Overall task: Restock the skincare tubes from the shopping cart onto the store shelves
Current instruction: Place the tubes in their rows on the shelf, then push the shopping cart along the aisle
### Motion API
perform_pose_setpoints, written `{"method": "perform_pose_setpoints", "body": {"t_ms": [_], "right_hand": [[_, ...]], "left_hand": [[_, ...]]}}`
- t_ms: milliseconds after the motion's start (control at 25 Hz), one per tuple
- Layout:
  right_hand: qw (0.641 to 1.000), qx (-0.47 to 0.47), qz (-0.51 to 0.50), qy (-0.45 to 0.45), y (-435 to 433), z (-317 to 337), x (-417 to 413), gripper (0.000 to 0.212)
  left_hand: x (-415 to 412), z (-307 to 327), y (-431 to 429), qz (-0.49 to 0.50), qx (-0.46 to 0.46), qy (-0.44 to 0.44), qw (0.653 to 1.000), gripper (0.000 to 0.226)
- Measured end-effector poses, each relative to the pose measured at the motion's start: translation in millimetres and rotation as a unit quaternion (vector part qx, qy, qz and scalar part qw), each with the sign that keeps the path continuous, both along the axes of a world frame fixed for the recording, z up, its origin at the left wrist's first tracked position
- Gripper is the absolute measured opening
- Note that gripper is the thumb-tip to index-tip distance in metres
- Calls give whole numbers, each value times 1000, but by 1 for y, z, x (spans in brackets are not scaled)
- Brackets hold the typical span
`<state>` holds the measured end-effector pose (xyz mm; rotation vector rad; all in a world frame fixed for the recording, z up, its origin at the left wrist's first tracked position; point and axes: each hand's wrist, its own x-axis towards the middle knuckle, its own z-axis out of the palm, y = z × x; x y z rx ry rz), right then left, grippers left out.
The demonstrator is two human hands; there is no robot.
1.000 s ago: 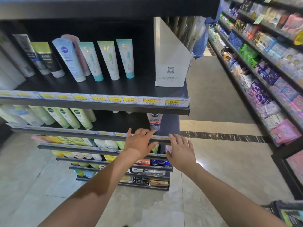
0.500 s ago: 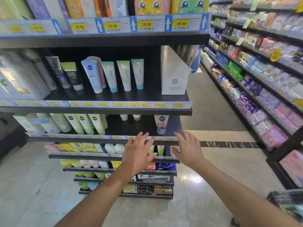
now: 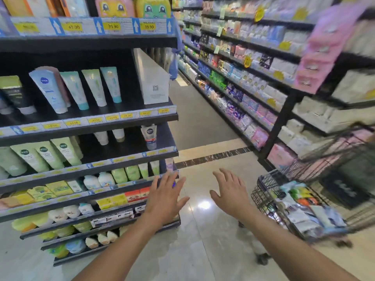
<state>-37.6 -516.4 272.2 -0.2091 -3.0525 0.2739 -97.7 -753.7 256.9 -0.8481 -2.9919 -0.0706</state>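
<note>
A black shelf unit (image 3: 113, 120) on the left holds rows of skincare tubes. A white Nivea tube (image 3: 149, 136) stands alone at the right end of the second shelf. Light blue and green tubes (image 3: 95, 88) lean on the shelf above it. My left hand (image 3: 165, 196) hovers with fingers spread in front of the lower shelves' right end, holding nothing. My right hand (image 3: 229, 191) is spread over the aisle floor, empty too. A wire shopping cart (image 3: 294, 203) at the right holds several packaged items, blurred.
A white cardboard display box (image 3: 152, 78) stands at the right end of the upper tube shelf. A long aisle shelf (image 3: 253, 78) of packaged goods runs along the right. Glossy tiled floor (image 3: 203, 230) lies between the shelves and the cart.
Both hands have pulled back from the second shelf's edge and dropped lower. The view has swung right, bringing the shopping cart into sight.
</note>
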Motion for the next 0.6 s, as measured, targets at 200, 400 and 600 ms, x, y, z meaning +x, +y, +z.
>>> {"method": "perform_pose_setpoints", "body": {"t_ms": [200, 400, 600], "right_hand": [[995, 4, -96, -13, 68, -5, 77, 65], [980, -3, -196, -39, 158, -19, 170, 58], [966, -24, -253, -47, 246, -31, 253, 57]], "left_hand": [[36, -4, 80, -83, 10, -28, 996, 71], [92, -22, 192, -194, -5, -49, 980, 75], [152, -36, 299, -262, -5, -90, 961, 62]]}}
